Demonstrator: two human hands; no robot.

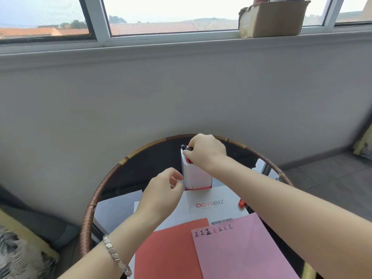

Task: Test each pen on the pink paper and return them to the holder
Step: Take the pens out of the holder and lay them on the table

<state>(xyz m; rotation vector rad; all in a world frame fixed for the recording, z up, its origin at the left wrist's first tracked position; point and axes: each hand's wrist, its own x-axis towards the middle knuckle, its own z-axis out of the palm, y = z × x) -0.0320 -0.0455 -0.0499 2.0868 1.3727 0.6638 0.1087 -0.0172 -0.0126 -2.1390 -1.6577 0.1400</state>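
On the round table (pixel 153 158) a white sheet (pixel 219 195) read "DEYI", the pink paper (pixel 251 252) carried a row of "正" marks, and the right hand (pixel 207 152) pinched a dark pen (pixel 183 147) in the holder (pixel 196 176), while the left hand (pixel 161 193), fingers half curled, touched its side, gripping or not I could not tell.

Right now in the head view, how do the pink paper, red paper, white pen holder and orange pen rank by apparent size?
1. pink paper and red paper: alike, both cut off by the frame, so unranked.
2. white pen holder, farther away.
3. orange pen, smallest, only partly showing.
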